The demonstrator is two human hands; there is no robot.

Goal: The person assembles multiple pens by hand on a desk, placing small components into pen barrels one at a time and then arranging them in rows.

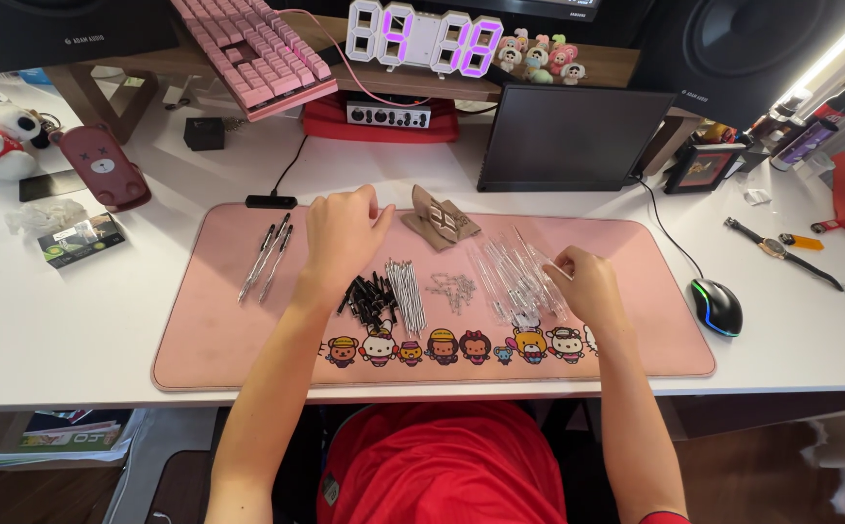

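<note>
- A white tabletop [73, 320] carries a long pink desk mat [238, 340] with a row of cartoon figures along its near edge; behind it stand a dark tablet screen [568, 136], a pink keyboard [257, 49] and a digital clock with purple digits [422, 37].
- Pen parts lie sorted in groups across the mat, most with their long axes running away from the person, near edge to far edge.
- The clear pen barrels [510, 277] lie in a loose fan at right of centre, tilted somewhat leftward at their far ends.
- The thin metal refills [405, 291] form a tight bundle at centre, nearly straight fore and aft; the black pen tips [369, 296] lie in a jumbled heap just left of them.
- A small scatter of springs [451, 289] sits between the refills and the barrels.
- Three assembled pens [267, 260] lie side by side at the left of the mat, slanted, far ends to the right.
- The left hand [343, 238] rests above the black tips, fingers curled loosely downward; whether it grips anything I cannot tell.
- The right hand [582, 286] sits at the right edge of the clear barrels, fingers pinched together on what looks like one barrel.
- A black mouse [715, 306] lies right of the mat, well apart from the hands.
</note>
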